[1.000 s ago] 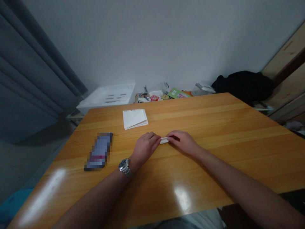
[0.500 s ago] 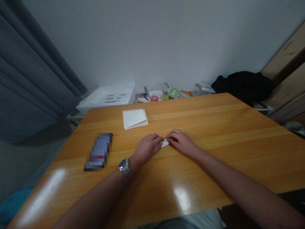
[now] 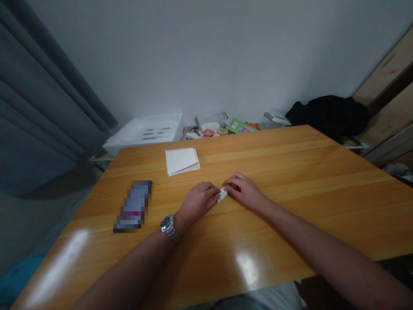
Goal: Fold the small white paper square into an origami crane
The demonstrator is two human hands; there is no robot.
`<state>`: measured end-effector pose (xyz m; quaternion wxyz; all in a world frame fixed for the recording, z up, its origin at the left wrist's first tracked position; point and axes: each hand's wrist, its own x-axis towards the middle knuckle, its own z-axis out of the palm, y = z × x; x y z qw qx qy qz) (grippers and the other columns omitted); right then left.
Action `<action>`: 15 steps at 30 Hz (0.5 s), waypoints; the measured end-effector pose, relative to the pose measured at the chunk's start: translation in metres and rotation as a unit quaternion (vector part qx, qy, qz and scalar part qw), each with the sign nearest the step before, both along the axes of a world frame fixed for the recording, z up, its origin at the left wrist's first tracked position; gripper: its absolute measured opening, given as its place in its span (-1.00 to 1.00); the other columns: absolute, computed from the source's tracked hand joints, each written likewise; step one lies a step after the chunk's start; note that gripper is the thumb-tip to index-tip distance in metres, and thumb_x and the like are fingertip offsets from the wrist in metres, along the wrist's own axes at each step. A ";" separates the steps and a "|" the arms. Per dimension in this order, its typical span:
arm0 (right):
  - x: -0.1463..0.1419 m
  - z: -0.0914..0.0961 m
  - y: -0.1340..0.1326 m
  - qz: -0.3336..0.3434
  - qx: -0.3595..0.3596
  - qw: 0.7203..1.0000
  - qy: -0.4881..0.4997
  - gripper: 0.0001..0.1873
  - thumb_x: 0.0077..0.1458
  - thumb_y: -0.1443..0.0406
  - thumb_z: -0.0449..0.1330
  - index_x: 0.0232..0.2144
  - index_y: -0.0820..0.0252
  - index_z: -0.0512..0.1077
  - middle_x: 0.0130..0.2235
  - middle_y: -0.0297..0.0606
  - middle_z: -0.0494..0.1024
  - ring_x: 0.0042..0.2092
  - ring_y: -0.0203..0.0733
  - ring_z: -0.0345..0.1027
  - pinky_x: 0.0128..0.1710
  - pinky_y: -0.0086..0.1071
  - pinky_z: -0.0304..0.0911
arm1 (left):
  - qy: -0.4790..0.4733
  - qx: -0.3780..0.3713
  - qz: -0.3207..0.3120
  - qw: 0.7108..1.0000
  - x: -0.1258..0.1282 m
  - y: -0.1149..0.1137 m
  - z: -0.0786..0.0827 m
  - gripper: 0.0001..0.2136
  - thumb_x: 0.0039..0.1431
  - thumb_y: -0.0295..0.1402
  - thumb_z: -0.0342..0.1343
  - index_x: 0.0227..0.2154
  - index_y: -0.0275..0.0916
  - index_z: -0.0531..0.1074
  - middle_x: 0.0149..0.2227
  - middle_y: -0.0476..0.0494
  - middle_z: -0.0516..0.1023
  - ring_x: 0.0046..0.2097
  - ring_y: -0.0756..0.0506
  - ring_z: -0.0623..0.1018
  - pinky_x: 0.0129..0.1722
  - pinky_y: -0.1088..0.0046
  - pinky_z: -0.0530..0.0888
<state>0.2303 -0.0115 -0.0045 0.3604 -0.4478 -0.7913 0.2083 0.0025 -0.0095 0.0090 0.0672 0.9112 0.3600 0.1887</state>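
Note:
A small folded piece of white paper (image 3: pixel 222 194) lies between my two hands, low over the wooden table. My left hand (image 3: pixel 200 199), with a metal watch (image 3: pixel 169 227) on its wrist, pinches the paper's left end between thumb and fingers. At the other end, the thumb and fingertips of my right hand (image 3: pixel 243 190) close on the paper. My fingers cover part of it, so its full shape is hidden.
Loose sheets of lined paper (image 3: pixel 182 161) lie toward the back of the table (image 3: pixel 290 172). A phone with a blurred screen (image 3: pixel 134 206) rests on the left. Behind the table are a white tray (image 3: pixel 145 129), a green booklet (image 3: pixel 240 126) and a black cloth item (image 3: pixel 329 114).
The paper between my fingers has tilted a little and looks more creased. Both hands have shifted only slightly and still hold it.

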 end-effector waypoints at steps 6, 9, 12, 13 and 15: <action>-0.004 0.007 -0.006 -0.004 0.006 1.000 0.003 -0.89 0.23 0.29 0.23 -0.21 0.16 0.55 -0.22 -0.21 0.50 -0.17 -0.17 0.41 -0.14 -0.29 0.32 | 0.003 -0.008 0.019 1.000 -0.001 0.000 0.003 -0.80 0.38 -0.25 0.03 -0.23 -0.21 0.50 -0.24 -0.14 0.52 -0.18 -0.10 0.50 -0.17 0.38 0.41; -0.006 0.006 -0.007 0.010 0.010 1.000 -0.010 -0.89 0.23 0.27 0.23 -0.24 0.15 0.55 -0.24 -0.22 0.51 -0.19 -0.17 0.41 -0.17 -0.31 0.32 | 0.007 0.002 0.035 0.999 -0.001 -0.001 0.004 -0.79 0.37 -0.20 0.04 -0.25 -0.19 0.49 -0.25 -0.12 0.51 -0.20 -0.11 0.48 -0.20 0.37 0.40; -0.006 0.004 -0.008 0.027 0.013 0.999 -0.031 -0.87 0.25 0.24 0.22 -0.25 0.14 0.56 -0.26 -0.22 0.52 -0.19 -0.16 0.41 -0.17 -0.31 0.31 | 0.010 0.007 0.046 0.999 0.000 -0.001 0.003 -0.80 0.36 -0.19 0.05 -0.26 -0.19 0.48 -0.25 -0.12 0.50 -0.21 -0.11 0.48 -0.22 0.36 0.39; -0.006 0.004 -0.008 0.032 0.012 0.999 -0.036 -0.86 0.25 0.23 0.22 -0.24 0.13 0.56 -0.26 -0.21 0.53 -0.18 -0.15 0.42 -0.17 -0.30 0.32 | 0.009 0.008 0.049 0.999 0.000 -0.002 0.003 -0.80 0.36 -0.20 0.06 -0.26 -0.19 0.48 -0.25 -0.12 0.49 -0.21 -0.11 0.48 -0.22 0.36 0.40; -0.006 0.003 -0.008 0.040 0.014 0.998 -0.044 -0.85 0.25 0.21 0.23 -0.20 0.13 0.56 -0.22 -0.20 0.55 -0.16 -0.14 0.43 -0.15 -0.28 0.33 | 0.003 0.009 0.053 0.999 0.001 -0.002 0.003 -0.82 0.35 -0.21 0.06 -0.23 -0.18 0.47 -0.23 -0.13 0.50 -0.19 -0.12 0.48 -0.20 0.36 0.40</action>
